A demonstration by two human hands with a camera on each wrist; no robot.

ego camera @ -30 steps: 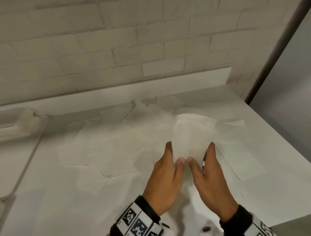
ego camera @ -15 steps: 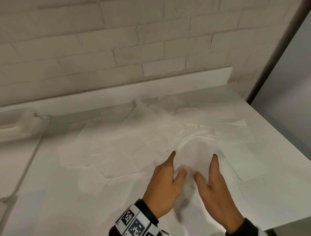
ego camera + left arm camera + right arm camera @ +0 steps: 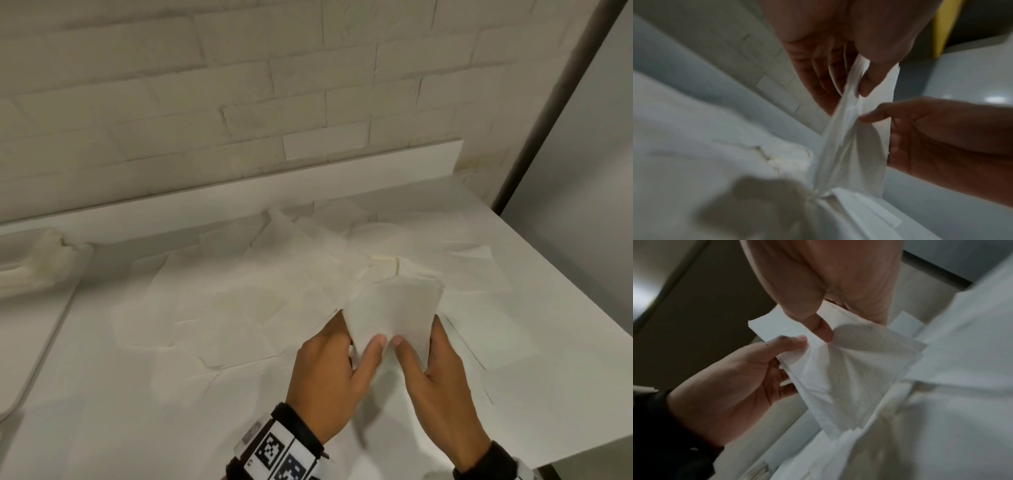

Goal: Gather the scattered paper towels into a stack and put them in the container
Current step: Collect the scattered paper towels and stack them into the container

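A small stack of white paper towels (image 3: 394,315) stands on edge between both hands, over the counter's right half. My left hand (image 3: 337,359) pinches its left side, thumb in front. My right hand (image 3: 442,373) pinches its right side the same way. In the left wrist view the stack (image 3: 849,146) hangs from the thumb, and its lower edge meets the towels lying below. The right wrist view shows the stack (image 3: 849,369) with both thumbs close together on its face. Several loose towels (image 3: 222,308) lie overlapping across the white counter (image 3: 85,411). A white container (image 3: 30,274) sits at the far left.
A white brick wall (image 3: 239,102) with a low white ledge (image 3: 308,185) runs along the back. The counter's right edge (image 3: 582,308) drops off beside a dark vertical post (image 3: 565,102). Its front edge lies just below my right wrist.
Both hands have come down and slightly towards me with the stack, from held up above the pile to resting its lower edge on the towels. Both hands kept their hold.
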